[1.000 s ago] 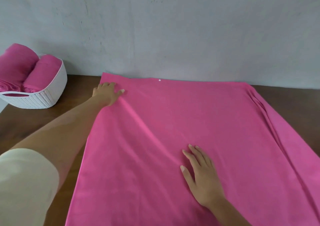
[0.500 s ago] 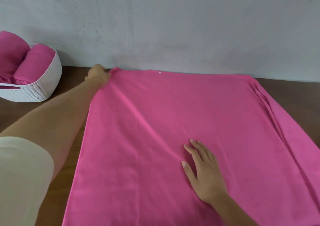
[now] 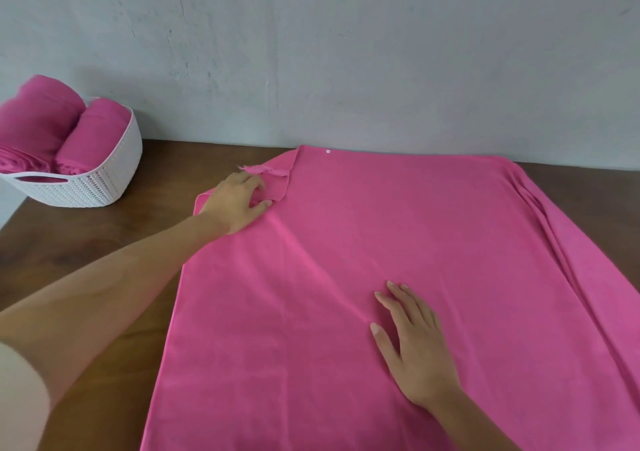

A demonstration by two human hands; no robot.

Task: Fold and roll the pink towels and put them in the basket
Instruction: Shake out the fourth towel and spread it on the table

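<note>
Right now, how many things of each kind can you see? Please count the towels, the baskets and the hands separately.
White basket: 1
Rolled pink towels visible inside it: 2
Spread pink towel: 1
Hands: 2 (left hand gripping the spread towel's far corner, right hand flat on it)
Total: 6

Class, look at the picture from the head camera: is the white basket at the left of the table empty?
No: two rolled pink towels lie side by side in the white basket.
</note>
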